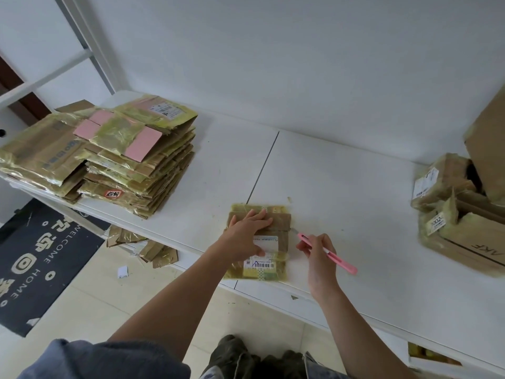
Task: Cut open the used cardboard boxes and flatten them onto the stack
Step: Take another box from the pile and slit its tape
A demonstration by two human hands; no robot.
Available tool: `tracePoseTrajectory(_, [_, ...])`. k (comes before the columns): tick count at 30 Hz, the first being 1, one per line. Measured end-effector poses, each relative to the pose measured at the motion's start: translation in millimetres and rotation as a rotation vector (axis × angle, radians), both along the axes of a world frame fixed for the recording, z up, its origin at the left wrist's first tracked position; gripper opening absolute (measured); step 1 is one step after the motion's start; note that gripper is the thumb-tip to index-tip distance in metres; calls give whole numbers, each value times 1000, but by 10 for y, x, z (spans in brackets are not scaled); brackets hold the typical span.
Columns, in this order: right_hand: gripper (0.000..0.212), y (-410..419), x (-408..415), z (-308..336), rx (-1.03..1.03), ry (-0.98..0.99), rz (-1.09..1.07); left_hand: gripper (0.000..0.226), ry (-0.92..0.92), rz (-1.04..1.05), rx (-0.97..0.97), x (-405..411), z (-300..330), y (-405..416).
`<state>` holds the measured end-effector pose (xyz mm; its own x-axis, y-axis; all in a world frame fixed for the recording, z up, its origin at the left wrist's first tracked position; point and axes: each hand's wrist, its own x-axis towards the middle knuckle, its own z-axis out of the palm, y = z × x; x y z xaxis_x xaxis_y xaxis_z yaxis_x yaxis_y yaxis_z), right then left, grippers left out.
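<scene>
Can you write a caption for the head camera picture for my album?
Left hand presses a small taped box flat while the right hand holds a pink utility knife at its edge.

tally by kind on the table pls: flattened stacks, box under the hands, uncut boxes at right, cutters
Stack of flattened boxes: 1
Small box under the left hand: 1
Uncut boxes at right: 3 visible
Pink cutter in the right hand: 1
Total: 6

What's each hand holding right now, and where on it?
The right hand pinches the pink utility knife around mid-handle. The left hand holds nothing; it presses flat on the small box.
</scene>
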<state>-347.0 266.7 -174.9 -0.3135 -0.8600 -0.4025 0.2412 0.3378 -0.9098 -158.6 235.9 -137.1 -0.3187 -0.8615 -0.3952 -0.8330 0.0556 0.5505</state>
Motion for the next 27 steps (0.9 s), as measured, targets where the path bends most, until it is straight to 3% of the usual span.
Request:
tracePoseTrajectory(13, [21, 260, -73, 56, -111, 211, 164, 93, -49, -9, -13, -22, 5, 30])
tracePoseTrajectory(21, [22, 439, -189, 188, -227, 353, 405, 91, -58, -19, -30, -29, 29, 45])
tracePoseTrajectory(25, [13, 327, -327, 298, -356, 532, 333, 92, -137, -90, -32, -12, 42, 45])
tracePoseTrajectory(27, [4, 212, -468, 314, -406, 792, 354, 91, -194, -132, -41, -11, 58, 44])
